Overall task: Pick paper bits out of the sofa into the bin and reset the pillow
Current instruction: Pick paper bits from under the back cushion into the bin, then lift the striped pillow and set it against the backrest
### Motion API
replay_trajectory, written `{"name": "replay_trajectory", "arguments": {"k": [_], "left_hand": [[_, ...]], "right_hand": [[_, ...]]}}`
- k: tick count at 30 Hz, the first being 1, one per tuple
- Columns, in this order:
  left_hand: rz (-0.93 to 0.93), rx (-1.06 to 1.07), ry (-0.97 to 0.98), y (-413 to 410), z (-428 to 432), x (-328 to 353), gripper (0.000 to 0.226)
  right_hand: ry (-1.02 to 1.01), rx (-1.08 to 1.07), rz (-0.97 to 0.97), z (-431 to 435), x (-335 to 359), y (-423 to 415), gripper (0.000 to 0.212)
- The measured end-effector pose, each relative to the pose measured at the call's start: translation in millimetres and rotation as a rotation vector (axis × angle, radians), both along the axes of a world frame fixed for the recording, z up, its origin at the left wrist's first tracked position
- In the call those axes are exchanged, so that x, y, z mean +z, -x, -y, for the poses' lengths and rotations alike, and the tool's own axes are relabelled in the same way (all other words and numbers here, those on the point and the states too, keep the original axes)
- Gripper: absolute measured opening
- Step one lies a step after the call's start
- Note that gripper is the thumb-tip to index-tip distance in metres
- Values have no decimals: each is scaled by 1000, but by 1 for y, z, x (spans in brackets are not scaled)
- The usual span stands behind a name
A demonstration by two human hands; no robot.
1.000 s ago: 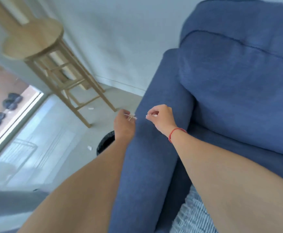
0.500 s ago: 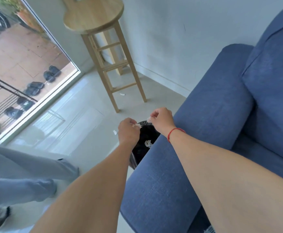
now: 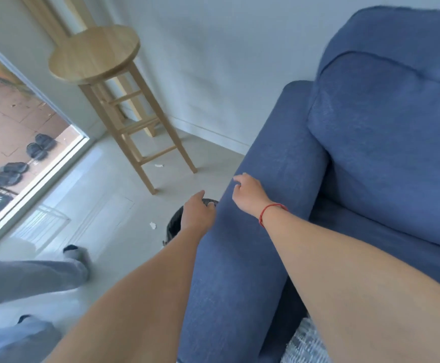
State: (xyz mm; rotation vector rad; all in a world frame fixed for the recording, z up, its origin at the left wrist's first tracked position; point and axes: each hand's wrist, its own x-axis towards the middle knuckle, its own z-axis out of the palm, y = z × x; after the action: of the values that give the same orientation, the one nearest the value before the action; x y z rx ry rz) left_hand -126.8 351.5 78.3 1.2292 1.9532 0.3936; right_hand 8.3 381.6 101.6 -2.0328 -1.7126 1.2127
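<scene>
The blue sofa (image 3: 266, 205) fills the right side, its armrest running down the middle. A black bin (image 3: 173, 226) stands on the floor against the armrest, mostly hidden by my left hand (image 3: 196, 213), which hovers over it with fingers spread and nothing in them. My right hand (image 3: 249, 193), with a red string at the wrist, is above the armrest's outer edge, fingers loose and empty. A grey patterned pillow (image 3: 305, 344) shows at the bottom edge, beside my right forearm. Two paper bits lie on the floor: one (image 3: 152, 225) left of the bin, one (image 3: 158, 165) under the stool.
A tall wooden stool (image 3: 96, 55) stands by the white wall, left of the sofa. My legs in grey trousers (image 3: 25, 281) reach over the floor at lower left. A glass door (image 3: 30, 184) at left shows several dark shoes outside.
Both hands pinched paper bits over the bin half a second ago; now the fingers are apart and the bits are gone from them. My view has shifted right and up.
</scene>
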Motion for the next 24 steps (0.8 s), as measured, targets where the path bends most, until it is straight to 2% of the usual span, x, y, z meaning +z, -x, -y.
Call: {"name": "replay_trajectory", "arguments": {"k": [4, 12, 19, 24], "left_hand": [[12, -131, -37, -67, -5, 20, 48], [-25, -497, -62, -213, 30, 36, 54], [-18, -625, 84, -301, 83, 18, 57], [-102, -677, 261, -332, 126, -7, 62]], "right_hand": [[-36, -126, 18, 12, 12, -66, 47], [-19, -428, 74, 80, 18, -208, 38], [68, -603, 40, 162, 0, -304, 47], [191, -709, 20, 224, -20, -346, 49]]}}
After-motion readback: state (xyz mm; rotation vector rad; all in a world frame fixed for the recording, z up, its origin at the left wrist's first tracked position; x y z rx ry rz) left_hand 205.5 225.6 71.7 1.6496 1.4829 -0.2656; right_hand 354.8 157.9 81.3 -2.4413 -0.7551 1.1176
